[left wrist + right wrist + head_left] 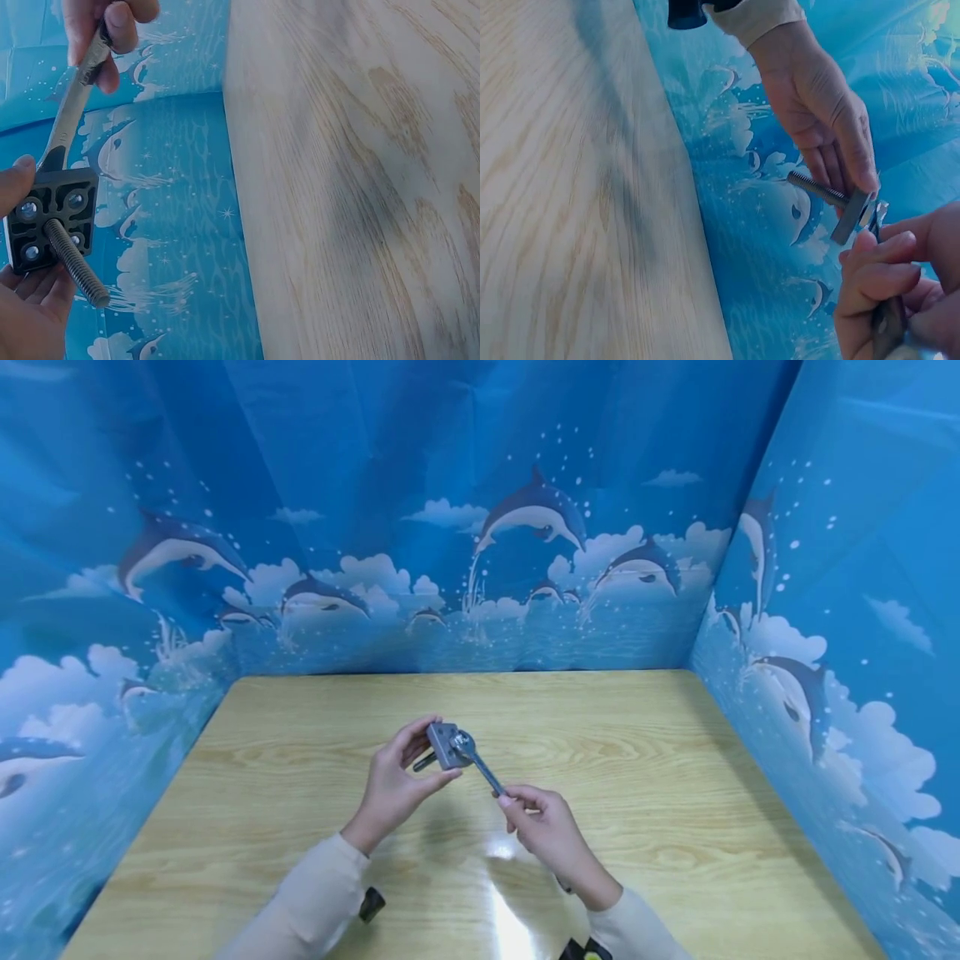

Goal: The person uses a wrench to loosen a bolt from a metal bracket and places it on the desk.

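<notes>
My left hand [393, 787] grips a small grey square block [442, 746] by its edges, thumb on the near edge and fingers on the far side. A threaded bolt [78, 265] sticks out of the block's underside, which shows round metal studs near its corners in the left wrist view. My right hand [551, 833] holds the handle of a metal wrench [486, 770] between thumb and fingers. The wrench's head sits over the fastener on the block's other face. Both hands are raised above the table, and the right wrist view shows the bolt [816, 187] from the side.
A light wood-grain table [660, 760] lies below the hands. Blue sheets printed with dolphins [536, 514] stand along its back and sides. Dark straps or devices [372, 904] sit at the wrists.
</notes>
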Demonstrator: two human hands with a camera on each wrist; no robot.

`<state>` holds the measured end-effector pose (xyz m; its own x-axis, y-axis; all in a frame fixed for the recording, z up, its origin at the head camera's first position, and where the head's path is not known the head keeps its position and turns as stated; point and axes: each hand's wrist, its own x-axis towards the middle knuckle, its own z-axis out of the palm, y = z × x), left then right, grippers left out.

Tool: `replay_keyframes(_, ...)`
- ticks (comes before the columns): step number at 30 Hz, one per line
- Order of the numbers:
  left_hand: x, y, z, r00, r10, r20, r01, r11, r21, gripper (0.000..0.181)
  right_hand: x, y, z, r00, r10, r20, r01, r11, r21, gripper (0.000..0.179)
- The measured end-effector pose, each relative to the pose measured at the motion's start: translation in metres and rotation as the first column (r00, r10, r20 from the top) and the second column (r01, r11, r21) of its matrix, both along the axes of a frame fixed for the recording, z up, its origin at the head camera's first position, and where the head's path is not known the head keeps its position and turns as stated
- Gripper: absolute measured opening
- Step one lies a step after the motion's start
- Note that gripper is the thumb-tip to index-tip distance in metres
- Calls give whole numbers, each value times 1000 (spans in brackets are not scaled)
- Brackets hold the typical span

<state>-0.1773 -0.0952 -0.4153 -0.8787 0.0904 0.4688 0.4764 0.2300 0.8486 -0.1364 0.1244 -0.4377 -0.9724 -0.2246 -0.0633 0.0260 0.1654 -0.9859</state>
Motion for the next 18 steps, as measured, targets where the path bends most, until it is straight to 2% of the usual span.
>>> replay_keyframes(3,0,0,-2,1000,28,-12,-29,999,-34,75,2,-1,2,1000,18,11,-18,1000,-3,31)
replay_keyframes(5,-4,-2,-11,999,32,-41,-34,999,-39,77,3,-1,2,999,41,21,-41,999,-22,33)
replay_keyframes(11,-6,-2,-13,996,23,-89,-26,999,-31,76,5,-5,2,995,87,54,-80,991,-109,37)
replay_keyframes(18,-4,-2,-12,996,44,-83,-52,994,-95,75,7,-6,-2,991,100,90,-85,983,-161,36)
